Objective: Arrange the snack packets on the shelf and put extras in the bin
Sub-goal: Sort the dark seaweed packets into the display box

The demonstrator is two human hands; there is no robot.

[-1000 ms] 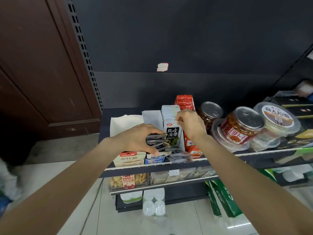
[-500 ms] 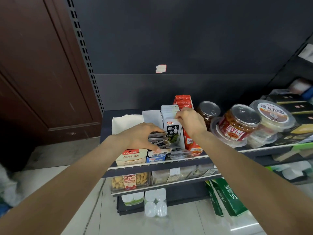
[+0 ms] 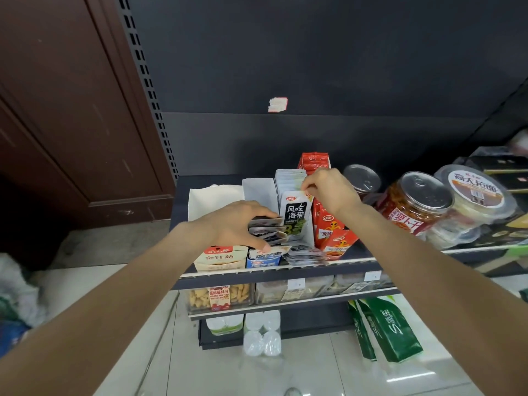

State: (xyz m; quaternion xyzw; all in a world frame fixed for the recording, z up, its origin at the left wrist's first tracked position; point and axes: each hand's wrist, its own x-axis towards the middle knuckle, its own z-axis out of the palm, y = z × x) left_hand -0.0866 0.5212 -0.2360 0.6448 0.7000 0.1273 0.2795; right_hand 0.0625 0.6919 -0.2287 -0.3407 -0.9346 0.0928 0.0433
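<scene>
Both bare forearms reaching in from the near corners toward the middle, converging far ahead. Left hand (image 3: 240, 224) palm down, back of hand up, fingers curled over and thumb under a small fanned stack of dark packets (image 3: 267, 231), gripping it. Right hand (image 3: 328, 190) a little farther and to the right, wrist bent, knuckles up, thumb and forefinger pinching the top edge of an upright white-and-black packet (image 3: 295, 215); remaining fingers loosely curled. Hands near each other, not touching. No sleeves visible on either arm.
</scene>
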